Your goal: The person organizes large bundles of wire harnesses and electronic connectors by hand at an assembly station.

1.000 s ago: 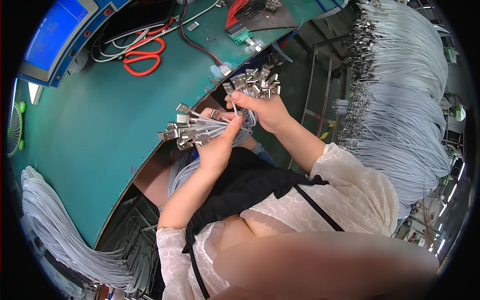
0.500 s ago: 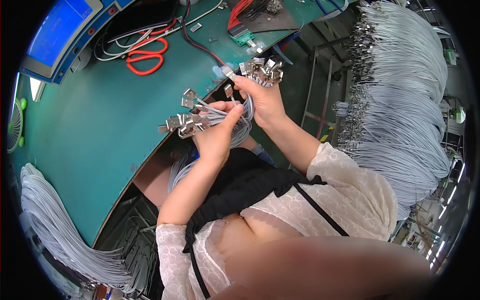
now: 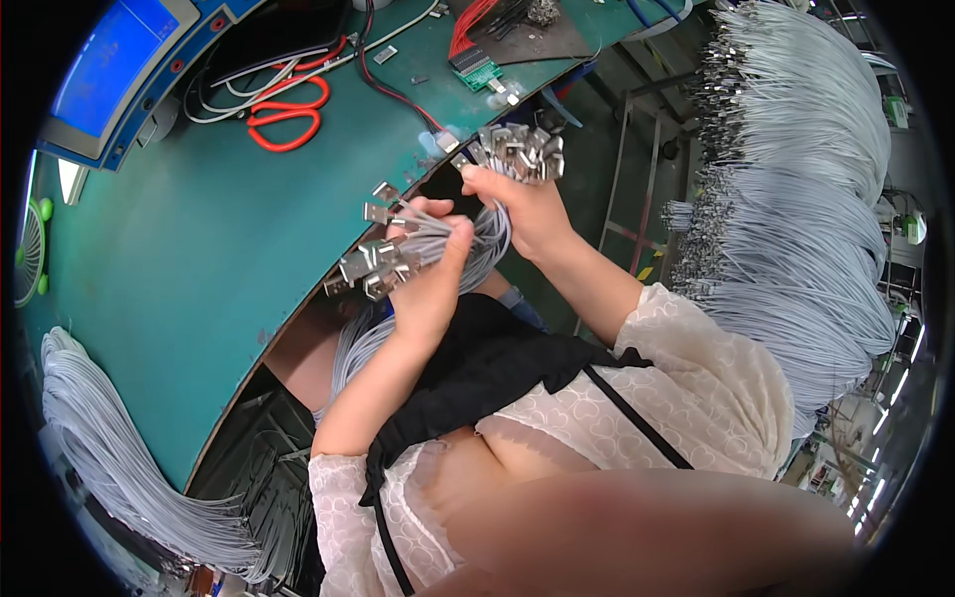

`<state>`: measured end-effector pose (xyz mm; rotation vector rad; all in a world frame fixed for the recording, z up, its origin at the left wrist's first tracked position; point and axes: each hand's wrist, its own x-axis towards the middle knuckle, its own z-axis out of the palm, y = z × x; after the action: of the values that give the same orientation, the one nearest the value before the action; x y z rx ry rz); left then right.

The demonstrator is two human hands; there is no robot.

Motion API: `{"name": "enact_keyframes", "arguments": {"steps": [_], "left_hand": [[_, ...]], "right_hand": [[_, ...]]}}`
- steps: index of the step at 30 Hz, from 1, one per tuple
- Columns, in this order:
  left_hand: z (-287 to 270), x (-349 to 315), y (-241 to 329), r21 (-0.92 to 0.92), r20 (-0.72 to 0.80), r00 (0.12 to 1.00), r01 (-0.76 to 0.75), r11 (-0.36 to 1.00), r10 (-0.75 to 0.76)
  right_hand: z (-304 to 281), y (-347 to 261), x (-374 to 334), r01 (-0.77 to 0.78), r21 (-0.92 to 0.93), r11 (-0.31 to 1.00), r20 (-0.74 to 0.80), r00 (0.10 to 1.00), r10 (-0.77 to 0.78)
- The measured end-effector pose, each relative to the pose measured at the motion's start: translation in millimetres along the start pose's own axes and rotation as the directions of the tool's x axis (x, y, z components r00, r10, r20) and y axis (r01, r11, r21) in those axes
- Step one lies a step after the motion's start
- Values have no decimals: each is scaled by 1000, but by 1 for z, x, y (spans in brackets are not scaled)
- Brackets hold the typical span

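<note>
One green tabletop (image 3: 199, 249) beside handheld cables (image 3: 492, 237), massed grey bundles (image 3: 796, 209) at right.

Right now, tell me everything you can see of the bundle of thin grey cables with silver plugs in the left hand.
The bundle of thin grey cables with silver plugs is gripped in the left hand, its plastic-looking cables fanning toward the picture's left. Shiny, boxy metal plugs cap the ends at mixed angles, near the green tabletop; whether any touch it is unclear.
</note>
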<state>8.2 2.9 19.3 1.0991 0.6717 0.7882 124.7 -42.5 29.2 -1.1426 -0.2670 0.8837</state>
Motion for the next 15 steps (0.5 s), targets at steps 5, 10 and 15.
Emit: {"name": "enact_keyframes", "arguments": {"steps": [5, 10, 15], "left_hand": [[-2, 3, -10, -83, -38, 999, 35, 996, -38], [-11, 3, -18, -100, -68, 993, 92, 991, -99], [-13, -3, -9, -169, 94, 951, 306, 937, -293]], "right_hand": [[-3, 6, 9, 14, 22, 1000, -27, 1000, -14], [7, 5, 8, 58, 76, 995, -28, 998, -56], [10, -1, 8, -25, -53, 998, 127, 991, 31]]}}
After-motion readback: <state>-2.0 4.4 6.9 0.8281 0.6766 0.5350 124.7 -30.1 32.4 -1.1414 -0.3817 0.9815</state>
